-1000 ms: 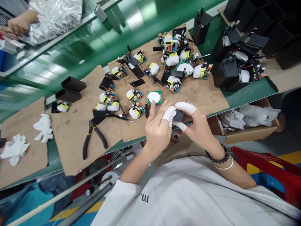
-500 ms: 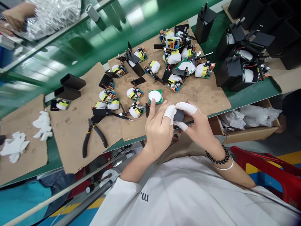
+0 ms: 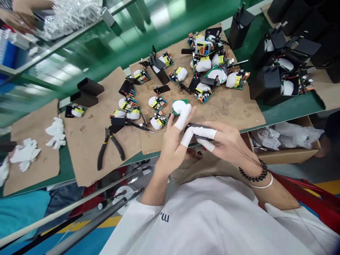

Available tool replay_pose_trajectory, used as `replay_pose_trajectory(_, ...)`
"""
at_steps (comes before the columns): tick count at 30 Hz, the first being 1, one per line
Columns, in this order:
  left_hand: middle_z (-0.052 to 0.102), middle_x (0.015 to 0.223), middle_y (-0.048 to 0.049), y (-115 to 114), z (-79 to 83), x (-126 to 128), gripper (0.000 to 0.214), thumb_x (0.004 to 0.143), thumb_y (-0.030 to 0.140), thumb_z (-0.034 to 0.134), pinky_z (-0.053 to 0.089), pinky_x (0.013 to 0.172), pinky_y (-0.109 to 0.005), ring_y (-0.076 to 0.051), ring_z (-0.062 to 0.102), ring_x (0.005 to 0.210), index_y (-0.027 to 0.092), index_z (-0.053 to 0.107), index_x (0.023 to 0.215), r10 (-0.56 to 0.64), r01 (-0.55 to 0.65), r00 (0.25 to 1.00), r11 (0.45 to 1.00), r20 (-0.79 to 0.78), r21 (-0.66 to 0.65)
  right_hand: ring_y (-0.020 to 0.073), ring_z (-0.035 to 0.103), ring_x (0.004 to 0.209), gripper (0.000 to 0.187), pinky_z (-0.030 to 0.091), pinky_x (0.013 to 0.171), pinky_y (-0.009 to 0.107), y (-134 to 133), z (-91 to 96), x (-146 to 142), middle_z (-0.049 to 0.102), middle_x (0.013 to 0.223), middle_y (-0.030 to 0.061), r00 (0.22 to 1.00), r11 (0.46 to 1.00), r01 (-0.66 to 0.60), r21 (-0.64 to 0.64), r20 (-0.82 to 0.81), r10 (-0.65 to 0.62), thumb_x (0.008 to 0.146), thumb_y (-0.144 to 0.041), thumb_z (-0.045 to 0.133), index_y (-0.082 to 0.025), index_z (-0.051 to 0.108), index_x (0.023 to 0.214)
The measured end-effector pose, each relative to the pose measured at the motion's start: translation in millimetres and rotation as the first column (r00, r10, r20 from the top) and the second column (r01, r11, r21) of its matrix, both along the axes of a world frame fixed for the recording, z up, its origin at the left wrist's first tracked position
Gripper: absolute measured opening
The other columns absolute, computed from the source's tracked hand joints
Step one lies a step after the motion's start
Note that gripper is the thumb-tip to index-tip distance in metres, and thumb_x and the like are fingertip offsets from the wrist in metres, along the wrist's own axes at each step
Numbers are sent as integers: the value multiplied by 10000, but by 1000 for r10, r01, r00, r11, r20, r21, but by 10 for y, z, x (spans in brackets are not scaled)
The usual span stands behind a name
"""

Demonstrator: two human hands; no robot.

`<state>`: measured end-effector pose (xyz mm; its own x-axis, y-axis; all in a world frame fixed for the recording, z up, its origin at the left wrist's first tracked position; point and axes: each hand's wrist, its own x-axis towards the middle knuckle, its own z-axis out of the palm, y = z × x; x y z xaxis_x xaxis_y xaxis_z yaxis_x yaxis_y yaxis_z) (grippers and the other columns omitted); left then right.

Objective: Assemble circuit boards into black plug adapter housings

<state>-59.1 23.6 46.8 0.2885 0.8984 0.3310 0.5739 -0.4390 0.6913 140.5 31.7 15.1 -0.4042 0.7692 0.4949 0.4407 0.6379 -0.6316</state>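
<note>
Just past the front edge of the workbench, my right hand grips a small black plastic cover between fingers in white finger cots. My left hand meets it from the other side, a cot-covered thumb or finger pressed to the cover's left end. Another covered finger of that hand stretches over a green circuit board bearing a round white patch; I cannot tell whether it touches. My fingers hide much of the cover. Left of the board lie circuit boards with white blobs and yellow parts.
Black-handled cutters and tweezers lie on the cardboard. More boards are heaped behind. Black charger housings stand at right; two more lie left. An open box holds plastic bags. Another person's hands show upper left.
The view has shifted, sliding the bench items slightly right. My left fingers have spread, one reaching up over the green board. My right hand has turned flatter around the black cover.
</note>
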Motion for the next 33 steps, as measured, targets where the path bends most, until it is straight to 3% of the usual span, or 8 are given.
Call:
replay_pose_trajectory(3, 543, 1644, -49, -162, 84, -148, 548, 1120, 403, 351, 492, 1264, -457, -294, 514, 1529, 350, 318, 1664, 71, -77, 987, 997, 145, 31, 247, 782, 1094, 341, 683, 905, 389, 17, 69, 8, 791, 1252, 98, 998, 999, -54, 4, 30, 54, 955, -146, 626, -256, 760, 1247)
replay_pose_trajectory(8, 783, 1317, -34, -379, 2, -237, 399, 1092, 340, 496, 592, 1167, -472, -276, 738, 1275, 324, 595, 1478, 294, -329, 900, 942, 321, 58, 230, 800, 976, 311, 686, 805, 349, 27, 192, -5, 813, 1161, 95, 998, 992, -40, 120, 52, 33, 936, -137, 666, -246, 762, 1211)
replay_pose_trajectory(13, 828, 1171, -33, -426, -193, -268, 280, 1029, 247, 634, 634, 1070, -388, -213, 789, 1138, 268, 738, 1288, 348, -355, 833, 932, 431, -67, 237, 803, 986, 455, 686, 830, 352, 17, 299, 85, 818, 1176, 58, 979, 941, 204, 271, -38, -201, 868, -150, 792, -327, 734, 1283)
replay_pose_trajectory(17, 830, 1144, -60, -448, -277, -296, 259, 1016, 245, 646, 636, 1050, -404, -222, 790, 1119, 241, 753, 1251, 373, -379, 842, 923, 390, -66, 242, 810, 904, 450, 691, 755, 370, -11, 275, 137, 832, 1096, 39, 962, 928, 269, 257, -16, -274, 867, -156, 791, -338, 732, 1275)
replay_pose_trajectory(20, 823, 1135, -64, -458, -279, -280, 238, 1010, 230, 646, 636, 1038, -406, -221, 784, 1111, 241, 757, 1220, 352, -377, 859, 926, 372, -6, 263, 811, 956, 465, 693, 801, 402, -41, 220, 106, 823, 1160, 59, 939, 905, 340, 257, -47, -340, 856, -152, 797, -327, 728, 1282)
replay_pose_trajectory(23, 800, 1207, -83, -437, -260, -163, 329, 981, 205, 680, 626, 1063, -408, -227, 772, 1148, 242, 711, 1306, 269, -309, 892, 950, 363, 53, 255, 813, 905, 326, 687, 776, 384, -40, 136, 51, 835, 1078, 81, 946, 926, 318, 202, 4, -325, 901, -149, 735, -261, 757, 1206)
replay_pose_trajectory(28, 558, 1595, -204, -256, -350, 270, 901, 863, 284, 826, 503, 1237, -464, -318, 571, 1481, 212, 355, 1627, 112, -106, 965, 994, 239, -40, 256, 815, 915, 256, 683, 782, 374, -42, 57, 10, 840, 1070, 84, 936, 927, 351, 132, -11, -352, 903, -173, 747, -237, 759, 1151)
replay_pose_trajectory(33, 605, 1555, -189, -49, -476, 522, 789, 886, 142, 707, 543, 1191, -409, -280, 611, 1442, 182, 365, 1596, 116, -118, 982, 993, 147, 7, 252, 813, 938, 225, 676, 803, 367, -47, 99, 24, 836, 1081, 90, 946, 941, 323, 104, 0, -325, 918, -169, 730, -217, 752, 1137)
